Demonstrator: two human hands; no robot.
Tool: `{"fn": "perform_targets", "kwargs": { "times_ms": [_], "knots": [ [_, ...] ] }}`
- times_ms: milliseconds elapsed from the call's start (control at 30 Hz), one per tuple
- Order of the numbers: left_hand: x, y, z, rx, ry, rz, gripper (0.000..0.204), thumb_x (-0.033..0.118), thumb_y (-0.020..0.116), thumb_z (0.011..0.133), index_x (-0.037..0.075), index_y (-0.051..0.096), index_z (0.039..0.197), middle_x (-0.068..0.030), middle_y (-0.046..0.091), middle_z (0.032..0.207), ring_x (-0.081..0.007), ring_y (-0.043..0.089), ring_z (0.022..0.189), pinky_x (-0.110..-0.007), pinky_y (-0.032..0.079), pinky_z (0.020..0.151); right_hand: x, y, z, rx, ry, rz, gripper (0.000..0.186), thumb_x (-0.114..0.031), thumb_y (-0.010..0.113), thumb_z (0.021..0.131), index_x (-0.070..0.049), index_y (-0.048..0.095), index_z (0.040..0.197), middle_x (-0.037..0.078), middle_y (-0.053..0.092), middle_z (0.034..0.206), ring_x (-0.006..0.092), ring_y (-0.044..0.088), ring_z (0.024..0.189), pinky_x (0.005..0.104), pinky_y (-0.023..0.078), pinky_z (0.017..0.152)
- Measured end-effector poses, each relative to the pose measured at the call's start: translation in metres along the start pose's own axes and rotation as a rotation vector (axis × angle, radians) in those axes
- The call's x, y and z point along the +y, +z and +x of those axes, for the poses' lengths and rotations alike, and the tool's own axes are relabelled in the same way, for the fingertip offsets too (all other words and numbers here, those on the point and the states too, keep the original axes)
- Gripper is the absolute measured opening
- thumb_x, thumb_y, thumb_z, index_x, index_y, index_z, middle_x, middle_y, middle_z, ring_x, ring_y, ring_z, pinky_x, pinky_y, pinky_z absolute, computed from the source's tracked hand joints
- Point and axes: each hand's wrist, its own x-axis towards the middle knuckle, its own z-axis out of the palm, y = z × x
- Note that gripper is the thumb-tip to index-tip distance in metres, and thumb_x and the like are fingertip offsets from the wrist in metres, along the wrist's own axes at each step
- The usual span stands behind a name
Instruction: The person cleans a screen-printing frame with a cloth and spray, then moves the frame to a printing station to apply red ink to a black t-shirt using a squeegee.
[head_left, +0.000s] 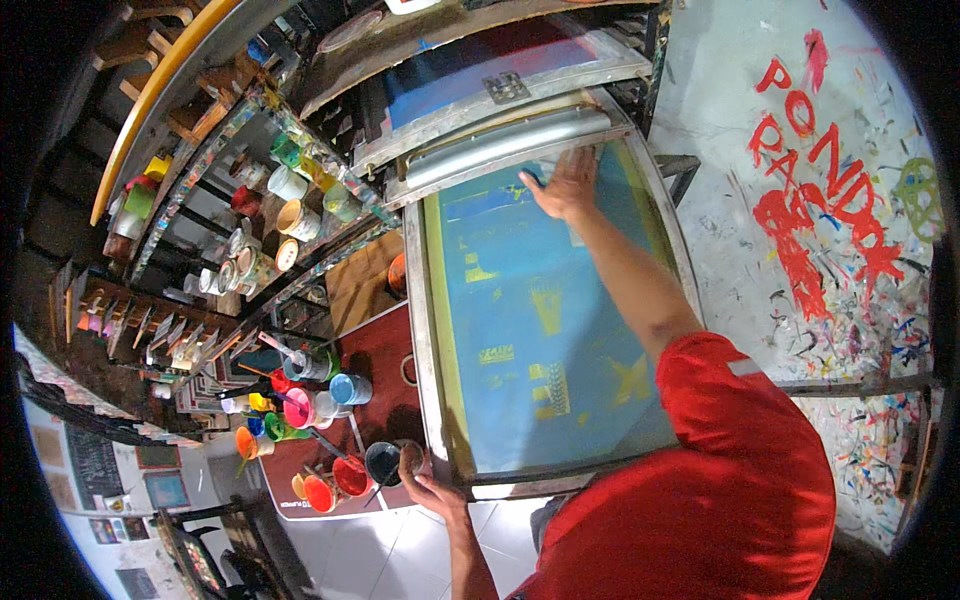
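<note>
**Metal-framed rectangular blue mesh screen (pixel 525 330): right hand (pixel 570 188) over far end**

Right thumb spread from fingers. Red-brown counter (pixel 383 358), left of hands, carries coloured round paint pots (pixel 299 407). Round dark-filled pot (pixel 381 463) against left hand (pixel 432 488); can't tell if gripped.

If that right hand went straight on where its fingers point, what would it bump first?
The right hand would probably meet the silver bar across the far end of the blue screen, though depth is unclear.
</note>
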Motion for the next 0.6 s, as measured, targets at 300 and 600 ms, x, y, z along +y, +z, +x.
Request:
{"fn": "perform_targets", "kwargs": {
  "times_ms": [300,600],
  "knots": [
    [0.011,-0.006,-0.001,0.023,-0.003,0.040,0.082,0.064,0.036,0.103,-0.010,0.053,0.135,-0.0248,0.062,0.128,-0.0331,0.058,0.121,-0.045,0.041,0.109,-0.054,-0.011,0.004,-0.278,-0.626,0.352,0.091,-0.073,0.028,0.098,-0.008,0.018,0.162,0.017,0.013,0.169,0.0346,0.007,0.157,0.0433,0.007,0.128],
    [0.011,-0.003,0.010,-0.128,-0.046,0.026,0.058,0.037,0.043,0.108,-0.010,0.047,0.142,-0.0257,0.054,0.141,-0.0357,0.053,0.132,-0.045,0.039,0.115,0.104,0.013,0.032,0.206,-0.146,0.194,0.094,-0.071,0.031,0.098,-0.001,0.022,0.160,0.022,0.016,0.167,0.0363,0.014,0.155,0.0451,0.012,0.127]
  ]
}}
